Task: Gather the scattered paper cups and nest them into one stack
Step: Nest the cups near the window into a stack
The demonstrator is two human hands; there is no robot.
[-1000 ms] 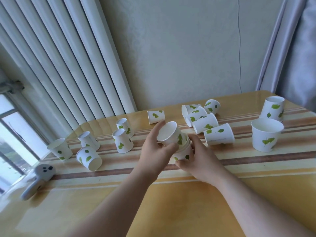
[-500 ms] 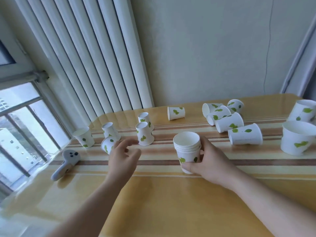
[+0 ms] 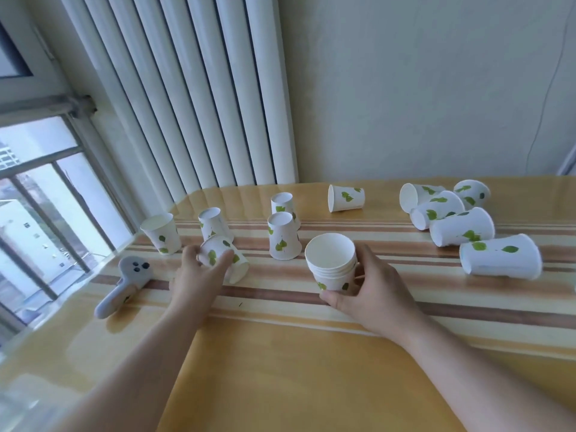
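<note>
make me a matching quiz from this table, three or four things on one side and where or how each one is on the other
Things:
1. stack of cups
2. tipped cup
3. grey controller
4. cup nearest the window

States:
A. standing mouth down, untouched
B. upright, in the right hand
C. lying flat by the table's left edge
D. on its side, under the left hand

Pairs: 1-B, 2-D, 3-C, 4-A

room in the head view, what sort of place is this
Probably a home or small office room, by a window: a tall white radiator against the wall, a window facing buildings, and a glossy striped table scattered with paper cups.
</note>
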